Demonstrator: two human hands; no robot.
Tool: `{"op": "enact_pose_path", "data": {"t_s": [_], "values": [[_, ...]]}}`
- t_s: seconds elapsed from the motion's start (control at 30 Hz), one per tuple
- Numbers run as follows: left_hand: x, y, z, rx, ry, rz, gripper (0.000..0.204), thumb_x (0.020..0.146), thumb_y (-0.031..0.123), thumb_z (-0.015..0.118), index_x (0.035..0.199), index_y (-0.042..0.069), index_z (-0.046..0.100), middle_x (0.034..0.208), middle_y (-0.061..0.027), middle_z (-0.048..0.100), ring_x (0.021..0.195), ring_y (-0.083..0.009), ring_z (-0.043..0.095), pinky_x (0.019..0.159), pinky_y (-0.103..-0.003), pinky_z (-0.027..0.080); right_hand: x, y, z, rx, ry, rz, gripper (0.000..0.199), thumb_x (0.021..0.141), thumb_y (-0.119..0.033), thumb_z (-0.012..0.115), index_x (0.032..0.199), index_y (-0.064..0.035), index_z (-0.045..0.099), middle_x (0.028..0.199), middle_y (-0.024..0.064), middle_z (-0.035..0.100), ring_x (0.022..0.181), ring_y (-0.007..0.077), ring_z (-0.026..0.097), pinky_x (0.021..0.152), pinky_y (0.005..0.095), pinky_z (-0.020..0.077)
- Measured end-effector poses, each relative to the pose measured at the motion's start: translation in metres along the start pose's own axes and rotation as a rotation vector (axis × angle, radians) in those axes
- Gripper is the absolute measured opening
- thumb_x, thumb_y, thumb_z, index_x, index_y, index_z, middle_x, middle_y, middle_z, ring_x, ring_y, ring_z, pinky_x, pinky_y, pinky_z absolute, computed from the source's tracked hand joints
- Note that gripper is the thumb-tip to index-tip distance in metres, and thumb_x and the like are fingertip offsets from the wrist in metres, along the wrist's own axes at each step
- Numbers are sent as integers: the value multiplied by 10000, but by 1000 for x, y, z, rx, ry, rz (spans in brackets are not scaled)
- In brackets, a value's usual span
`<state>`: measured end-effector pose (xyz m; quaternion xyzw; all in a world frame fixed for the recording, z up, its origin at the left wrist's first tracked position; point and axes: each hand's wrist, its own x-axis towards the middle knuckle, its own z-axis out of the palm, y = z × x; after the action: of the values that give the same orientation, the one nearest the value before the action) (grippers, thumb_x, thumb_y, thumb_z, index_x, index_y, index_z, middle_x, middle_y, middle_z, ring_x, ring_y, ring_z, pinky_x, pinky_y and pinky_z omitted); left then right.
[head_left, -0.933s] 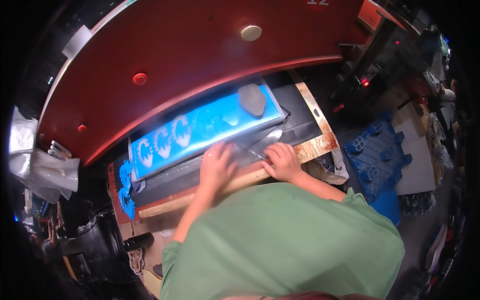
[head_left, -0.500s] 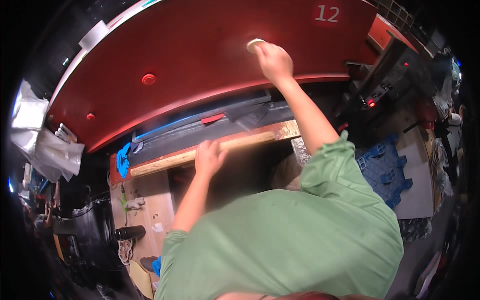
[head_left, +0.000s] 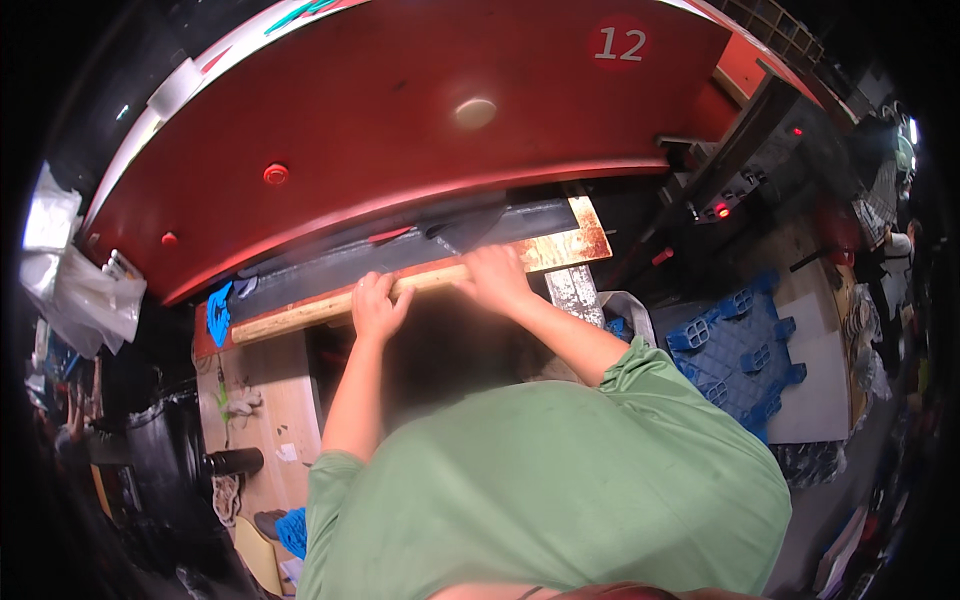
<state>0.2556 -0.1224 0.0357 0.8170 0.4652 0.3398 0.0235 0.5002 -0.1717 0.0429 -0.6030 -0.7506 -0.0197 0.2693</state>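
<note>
A long pale wooden rod (head_left: 290, 321) lies along the front edge of a work ledge before me. Over its middle curl the fingers of my left hand (head_left: 377, 306). To the right, my right hand (head_left: 496, 279) is on the same rod, its fingers bent over the far side and slightly blurred. Behind the rod runs a dark bed (head_left: 330, 252) with a small red strip (head_left: 390, 235) on it. A round pale button (head_left: 475, 112) sits on the red machine panel (head_left: 360, 120) beyond, with no hand touching it.
A red button (head_left: 276, 174) is on the panel's left. Blue cloth (head_left: 218, 315) lies at the rod's left end. A black cylinder (head_left: 234, 461) rests on a wooden board at left. At right are a blue plastic pallet (head_left: 735, 350) and a dark upright post (head_left: 755, 125).
My right hand has left the pale button and come down onto the wooden rod. My left hand stays on the rod. A blue-edged bar above the dark bed no longer shows.
</note>
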Motion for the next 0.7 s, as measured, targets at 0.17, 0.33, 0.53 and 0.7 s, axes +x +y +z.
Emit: {"op": "enact_pose_path", "data": {"t_s": [0.17, 0.33, 0.53, 0.7], "values": [[-8, 7, -1, 18, 16, -24, 230, 840, 267, 706, 847, 40, 677, 843, -131, 589, 851, -348, 564, 780, -448, 460, -9, -6, -9, -25, -105, 51, 385, 813, -381, 726, 1002, -51, 666, 977, 127, 631, 1012, 317, 577, 939, 464, 404], [-22, 4, -19, 45, -11, -63, 252, 817, 292, 716, 800, 45, 665, 853, -145, 601, 869, -367, 577, 802, -468, 480, -20, -35, -21, -40, -153, 67, 445, 808, -373, 735, 1118, -67, 643, 1042, 124, 623, 1071, 315, 560, 973, 458, 391], [-46, 1, -42, 42, -37, -64, 240, 837, 271, 697, 811, 32, 683, 854, -159, 606, 871, -373, 575, 794, -469, 476, -35, -67, -28, -11, -241, 130, 510, 820, -361, 724, 1230, -79, 614, 1136, 136, 622, 1148, 317, 543, 1031, 454, 366], [-110, -28, -80, -2, -47, -47, 206, 812, 228, 721, 803, 26, 683, 807, -165, 596, 809, -376, 581, 730, -472, 481, -75, -127, -7, 49, -221, 49, 497, 821, -359, 718, 1220, -76, 629, 1112, 149, 640, 1131, 333, 561, 1009, 453, 390]]}}
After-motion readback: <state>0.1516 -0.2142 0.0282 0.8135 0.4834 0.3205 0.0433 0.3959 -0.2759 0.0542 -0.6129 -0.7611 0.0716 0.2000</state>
